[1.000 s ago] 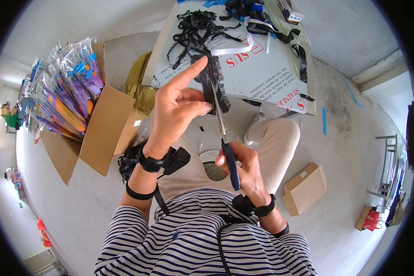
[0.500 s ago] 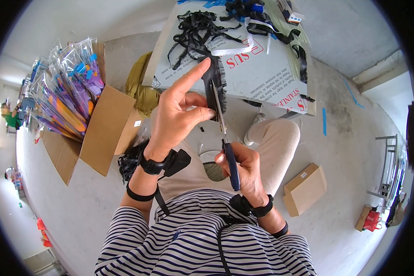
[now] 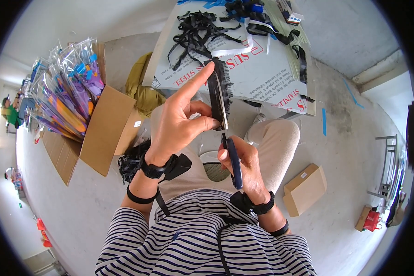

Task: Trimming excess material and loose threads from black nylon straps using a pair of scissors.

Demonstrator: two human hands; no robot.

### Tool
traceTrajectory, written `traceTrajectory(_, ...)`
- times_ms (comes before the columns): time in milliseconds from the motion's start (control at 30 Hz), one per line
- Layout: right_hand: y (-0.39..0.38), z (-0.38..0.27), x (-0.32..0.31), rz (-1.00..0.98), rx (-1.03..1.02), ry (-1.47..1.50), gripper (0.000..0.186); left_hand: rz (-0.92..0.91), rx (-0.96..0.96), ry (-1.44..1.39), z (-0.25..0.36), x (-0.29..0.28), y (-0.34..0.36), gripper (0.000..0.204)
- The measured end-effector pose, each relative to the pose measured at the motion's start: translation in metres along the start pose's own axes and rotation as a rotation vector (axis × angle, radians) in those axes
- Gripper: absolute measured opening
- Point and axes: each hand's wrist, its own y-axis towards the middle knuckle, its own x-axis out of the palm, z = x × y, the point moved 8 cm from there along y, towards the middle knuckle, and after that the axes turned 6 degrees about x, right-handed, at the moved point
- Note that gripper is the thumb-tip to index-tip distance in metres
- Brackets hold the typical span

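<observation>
My left hand [image 3: 181,117] pinches the near end of a black fabric strip [image 3: 215,89] between thumb and fingers, its index finger stretched along the strip toward the far end. A frayed fringe runs down the strip's right edge. In my right hand [image 3: 244,163] is a pair of scissors [image 3: 233,154] with dark blue handles, fingers wrapped round them. The blades point away from me and lie along the strip near its fringe. Beyond the hands, a tangle of black strips [image 3: 198,30] lies on a board-like table top [image 3: 170,73] covered in printed film.
On the left, an open cardboard box [image 3: 108,133] holds many plastic-wrapped purple and orange items [image 3: 69,99]. An olive cloth [image 3: 140,87] lies beside it. More black scraps [image 3: 133,158] sit by my left leg. A closed carton [image 3: 305,189] is on the floor at right.
The strip and both hands have shifted slightly to the right. The scissor blades have come closer together along the strip, and the left hand keeps its pinch.
</observation>
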Motion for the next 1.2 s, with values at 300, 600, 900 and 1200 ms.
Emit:
traceTrajectory(300, -0.004, 0.001, 0.0, -0.001, 0.028, 0.013, 0.035, -0.01, 0.002, -0.029, 0.0, 0.0, -0.001, 0.093)
traceTrajectory(600, -0.003, 0.009, -0.002, 0.039, -0.029, -0.053, 0.032, 0.214, 0.055, -0.105, -0.016, -0.027, 0.012, 0.048)
traceTrajectory(900, -0.003, 0.008, 0.002, 0.0, 0.014, -0.001, 0.046, 0.21, 0.061, -0.156, -0.012, -0.02, 0.018, 0.06)
traceTrajectory(1200, 0.002, -0.002, 0.006, -0.045, -0.033, 0.027, 0.051, 0.108, 0.049, -0.132, -0.002, -0.004, 0.008, 0.075)
